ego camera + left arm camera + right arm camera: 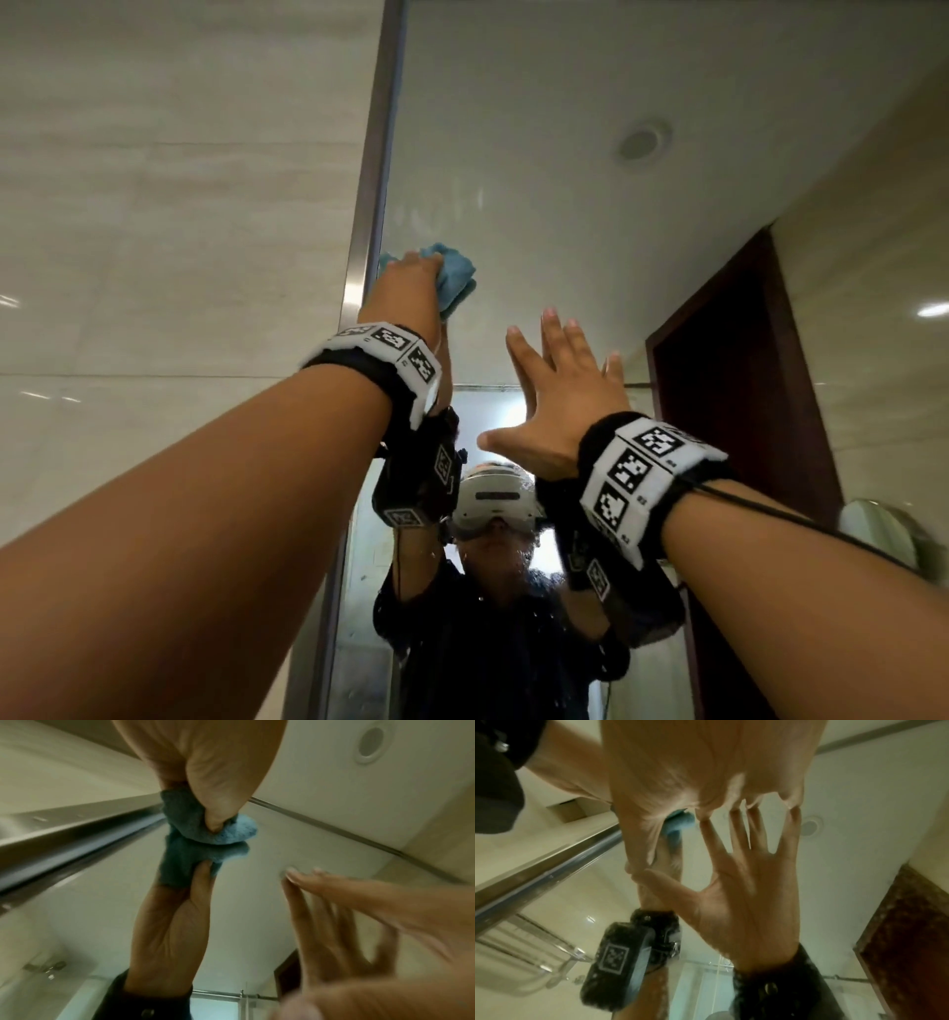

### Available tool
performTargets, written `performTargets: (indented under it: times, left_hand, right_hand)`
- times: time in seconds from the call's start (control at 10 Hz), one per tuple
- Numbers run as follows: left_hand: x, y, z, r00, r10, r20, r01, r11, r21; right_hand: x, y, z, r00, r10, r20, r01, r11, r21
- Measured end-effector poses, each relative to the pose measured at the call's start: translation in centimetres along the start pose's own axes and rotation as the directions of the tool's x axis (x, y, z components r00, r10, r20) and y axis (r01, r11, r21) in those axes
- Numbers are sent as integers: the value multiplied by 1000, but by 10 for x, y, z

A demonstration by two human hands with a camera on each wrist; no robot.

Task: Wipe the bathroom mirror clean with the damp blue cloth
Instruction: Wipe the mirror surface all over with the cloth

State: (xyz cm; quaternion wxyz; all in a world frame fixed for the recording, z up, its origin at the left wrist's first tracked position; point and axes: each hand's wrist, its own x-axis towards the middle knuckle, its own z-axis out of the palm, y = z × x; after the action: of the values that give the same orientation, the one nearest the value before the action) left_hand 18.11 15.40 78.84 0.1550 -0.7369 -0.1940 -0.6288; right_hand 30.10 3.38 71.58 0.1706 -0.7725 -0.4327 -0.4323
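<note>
The bunched blue cloth [458, 275] is pressed against the mirror [565, 128] close to its left edge, high up. My left hand [411, 280] grips the cloth, with fingers and thumb curled round it. In the left wrist view the thumb digs into the cloth [226, 834], and its reflection meets it in the glass. My right hand [562, 383] is spread flat, with straight fingers, just right of and below the cloth. In the right wrist view its fingertips [704, 815] touch their reflection on the mirror [847, 805]. It holds nothing.
A metal frame strip [371, 205] borders the mirror on the left, with pale wall tiles [154, 231] beyond it. Faint smears [436, 210] show on the glass above the cloth. The mirror reflects a dark wooden door [739, 390], a ceiling fitting [639, 145] and the person.
</note>
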Motion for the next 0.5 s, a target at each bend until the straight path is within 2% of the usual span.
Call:
performTargets:
  times: [0.1, 0.2, 0.3, 0.4, 0.5]
  left_hand:
    - [-10, 24, 16, 999, 24, 47, -22, 999, -28]
    - [-23, 35, 19, 981, 180, 75, -176, 983, -58]
    - [-1, 2, -2, 994, 102, 28, -104, 991, 84]
    - [8, -22, -9, 999, 38, 15, -40, 991, 127]
    - [-28, 1, 3, 982, 186, 34, -187, 982, 11]
  right_hand:
    - [2, 0, 3, 1000, -5, -27, 5, 1000, 5]
    - [2, 0, 3, 999, -8, -44, 7, 1000, -12]
    - [0, 2, 1, 1000, -1, -21, 0, 1000, -31]
    - [0, 0, 2, 1000, 3, -15, -4, 999, -32]
    - [0, 0, 4, 999, 9, -34, -10, 1000, -28]
